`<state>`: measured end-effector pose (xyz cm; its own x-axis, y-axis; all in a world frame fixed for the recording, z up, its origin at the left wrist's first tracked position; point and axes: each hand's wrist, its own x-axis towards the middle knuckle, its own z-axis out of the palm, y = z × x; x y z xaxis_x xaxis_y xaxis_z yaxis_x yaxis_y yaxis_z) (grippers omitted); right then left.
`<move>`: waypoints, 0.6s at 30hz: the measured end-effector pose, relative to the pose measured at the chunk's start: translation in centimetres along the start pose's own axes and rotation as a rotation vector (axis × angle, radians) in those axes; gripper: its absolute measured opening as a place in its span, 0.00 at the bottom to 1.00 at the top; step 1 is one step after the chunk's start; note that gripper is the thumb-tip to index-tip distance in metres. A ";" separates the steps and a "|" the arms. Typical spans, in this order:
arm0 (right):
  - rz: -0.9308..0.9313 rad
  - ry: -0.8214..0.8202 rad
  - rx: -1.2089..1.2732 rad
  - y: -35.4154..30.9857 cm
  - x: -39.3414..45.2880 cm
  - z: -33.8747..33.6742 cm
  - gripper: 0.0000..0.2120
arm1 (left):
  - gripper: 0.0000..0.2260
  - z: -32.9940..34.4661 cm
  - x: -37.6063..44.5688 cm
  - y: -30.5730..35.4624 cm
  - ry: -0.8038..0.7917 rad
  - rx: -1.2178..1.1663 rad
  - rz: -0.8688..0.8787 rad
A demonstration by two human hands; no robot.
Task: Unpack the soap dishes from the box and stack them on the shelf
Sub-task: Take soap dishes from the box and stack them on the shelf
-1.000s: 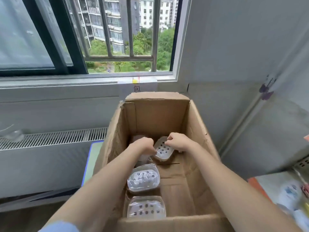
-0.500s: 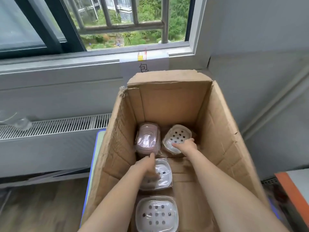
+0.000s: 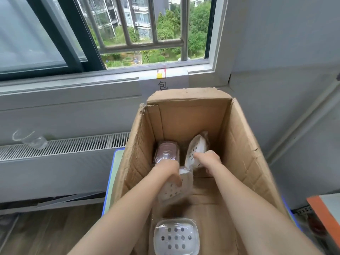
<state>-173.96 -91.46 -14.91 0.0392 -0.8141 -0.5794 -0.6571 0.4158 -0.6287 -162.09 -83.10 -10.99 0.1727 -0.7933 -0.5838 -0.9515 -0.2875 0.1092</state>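
Both dishes have tipped up off the floor of the box point(image 3: 244, 144) since a moment ago: your left hand point(image 3: 168, 172) now grips the wrapped white soap dish point(image 3: 173, 190) at frame centre, and your right hand point(image 3: 207, 159) pinches the second white dish point(image 3: 196, 150) just above it, long axis nearly upright. Below them another white dish point(image 3: 176, 236) lies flat, nearer your left hand; the pink dish point(image 3: 166, 152) stays at the far wall, beneath the window point(image 3: 147, 34).
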 end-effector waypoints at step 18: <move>-0.561 0.594 0.290 4.3 -23.1 -15.5 0.27 | 0.17 -4.3 -15.8 4.4 0.814 -0.650 0.434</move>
<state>-189.37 -77.09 3.78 -0.1531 -0.9731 0.1720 -0.4373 -0.0894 -0.8949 -167.95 -74.11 2.19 0.2001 -0.9395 0.2779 -0.6997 0.0615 0.7118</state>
